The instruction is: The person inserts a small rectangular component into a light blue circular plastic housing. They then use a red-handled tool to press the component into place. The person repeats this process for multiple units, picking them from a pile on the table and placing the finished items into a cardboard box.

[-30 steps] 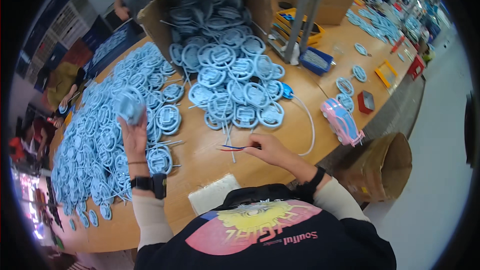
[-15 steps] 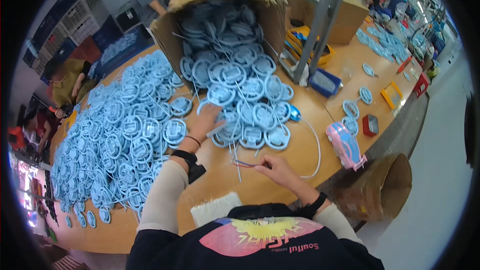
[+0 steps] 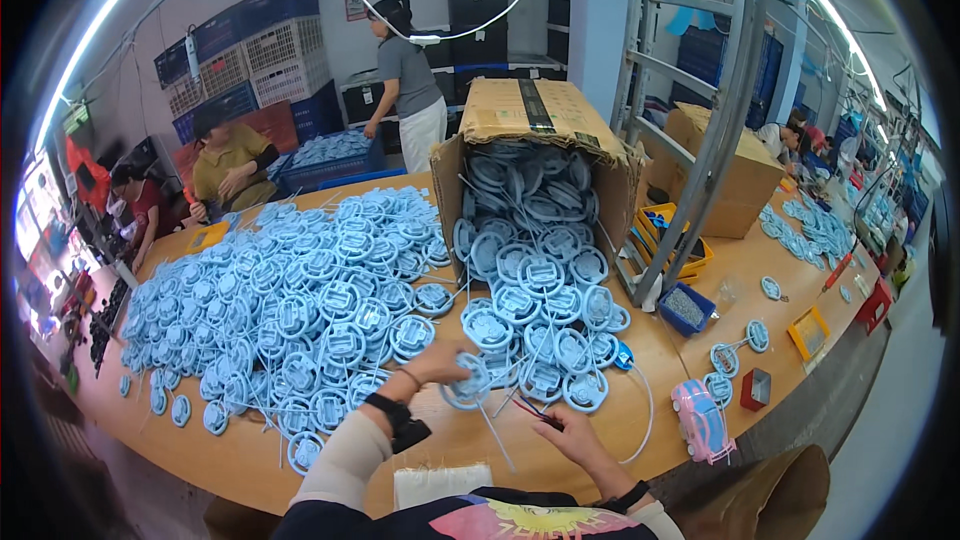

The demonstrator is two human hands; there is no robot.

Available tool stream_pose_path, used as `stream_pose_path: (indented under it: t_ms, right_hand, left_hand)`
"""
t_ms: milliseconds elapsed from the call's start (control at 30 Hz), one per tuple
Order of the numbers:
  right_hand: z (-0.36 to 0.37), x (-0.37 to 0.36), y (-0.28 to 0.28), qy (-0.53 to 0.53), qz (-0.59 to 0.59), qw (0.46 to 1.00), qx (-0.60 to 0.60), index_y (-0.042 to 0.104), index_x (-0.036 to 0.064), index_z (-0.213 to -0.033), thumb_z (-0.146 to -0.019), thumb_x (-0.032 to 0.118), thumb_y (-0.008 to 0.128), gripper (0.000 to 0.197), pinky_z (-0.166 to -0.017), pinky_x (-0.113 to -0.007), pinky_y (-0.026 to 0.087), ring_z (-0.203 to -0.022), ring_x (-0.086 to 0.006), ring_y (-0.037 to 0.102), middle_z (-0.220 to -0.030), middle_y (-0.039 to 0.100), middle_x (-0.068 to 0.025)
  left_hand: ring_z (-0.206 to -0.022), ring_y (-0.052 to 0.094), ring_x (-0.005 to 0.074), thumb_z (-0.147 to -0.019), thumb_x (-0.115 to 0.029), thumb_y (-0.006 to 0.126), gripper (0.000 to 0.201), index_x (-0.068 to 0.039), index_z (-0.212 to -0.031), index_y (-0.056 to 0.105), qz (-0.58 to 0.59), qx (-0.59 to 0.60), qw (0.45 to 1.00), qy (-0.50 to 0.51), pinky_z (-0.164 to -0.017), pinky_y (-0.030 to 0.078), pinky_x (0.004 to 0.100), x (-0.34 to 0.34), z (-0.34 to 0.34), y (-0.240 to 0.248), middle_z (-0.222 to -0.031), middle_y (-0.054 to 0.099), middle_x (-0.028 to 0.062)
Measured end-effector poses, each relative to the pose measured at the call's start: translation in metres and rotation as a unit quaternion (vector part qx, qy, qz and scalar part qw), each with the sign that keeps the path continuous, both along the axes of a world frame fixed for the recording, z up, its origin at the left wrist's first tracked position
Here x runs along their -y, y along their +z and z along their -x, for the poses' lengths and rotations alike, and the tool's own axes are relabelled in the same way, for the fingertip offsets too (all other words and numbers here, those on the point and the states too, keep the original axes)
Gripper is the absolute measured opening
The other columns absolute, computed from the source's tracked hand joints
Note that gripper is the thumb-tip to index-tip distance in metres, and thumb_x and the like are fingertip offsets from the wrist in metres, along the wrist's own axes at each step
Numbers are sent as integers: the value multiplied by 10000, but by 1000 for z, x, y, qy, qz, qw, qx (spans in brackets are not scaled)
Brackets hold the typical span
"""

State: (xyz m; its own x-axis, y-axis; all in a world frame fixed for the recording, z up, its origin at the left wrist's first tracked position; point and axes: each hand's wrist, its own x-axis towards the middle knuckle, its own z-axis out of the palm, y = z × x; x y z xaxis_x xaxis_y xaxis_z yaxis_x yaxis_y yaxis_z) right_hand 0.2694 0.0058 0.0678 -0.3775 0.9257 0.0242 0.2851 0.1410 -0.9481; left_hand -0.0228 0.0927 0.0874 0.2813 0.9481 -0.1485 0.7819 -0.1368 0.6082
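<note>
Over the table (image 3: pixel 245 467), hands (image 3: pixel 437 363) pinch a rimmed, pale-blue disc (image 3: pixel 466 390), left, and a slim item (image 3: pixel 541 416), right.

Parts (image 3: pixel 290 310) lie heaped on a worktable (image 3: pixel 675 355), left of a carton (image 3: pixel 580 125) and before its mouth.
More parts sit inside the carton. To its right stand a frame (image 3: pixel 722 100) and a tray (image 3: pixel 684 327); nearer the edge lies a toy car (image 3: pixel 703 420). A cloth (image 3: pixel 445 485) rests at the near edge; crates (image 3: pixel 270 60) stand behind, at left.
</note>
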Motion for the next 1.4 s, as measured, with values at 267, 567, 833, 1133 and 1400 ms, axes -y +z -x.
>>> stream_pose_path:
  t_ms: [267,567,833,1133,1400]
  right_hand:
    - [27,7,40,42,0,999,-24,616,25,-848,-796,262,624,243,-475,-225,303,-539,-54,376,-580,456,31]
    - [14,-7,39,70,24,996,-50,625,-2,-815,-807,291,604,294,-514,-243,359,-576,-67,437,-615,521,-8]
    - [15,3,41,11,-48,996,-73,552,20,-882,-820,231,595,224,-521,-223,352,-601,-53,435,-618,496,13]
    - [7,18,67,14,-161,976,148,505,52,-801,-794,232,587,198,-524,-362,422,-606,-293,577,-663,588,-105]
    - [0,17,60,34,-153,982,102,519,37,-785,-792,212,603,194,-523,-302,406,-566,-200,551,-649,577,-78]
  left_hand:
    - [-853,597,178,-758,-62,625,447,-14,-1153,423,30,622,750,225,-727,516,311,79,-13,17,-985,581,82]
    - [-926,552,132,-849,-240,563,369,-64,-1164,482,177,590,781,101,-797,471,289,118,-54,8,-1070,526,26]
    - [-720,517,47,-855,-257,548,285,-57,-1057,573,152,489,854,88,-624,425,213,113,-42,0,-867,586,-33]
    - [-733,568,93,-862,-175,540,229,-26,-1036,553,102,593,782,162,-691,494,251,116,-52,22,-878,595,14]
    - [-796,583,110,-874,-173,517,230,-39,-1061,535,157,633,740,164,-736,485,273,121,-63,10,-915,605,15]
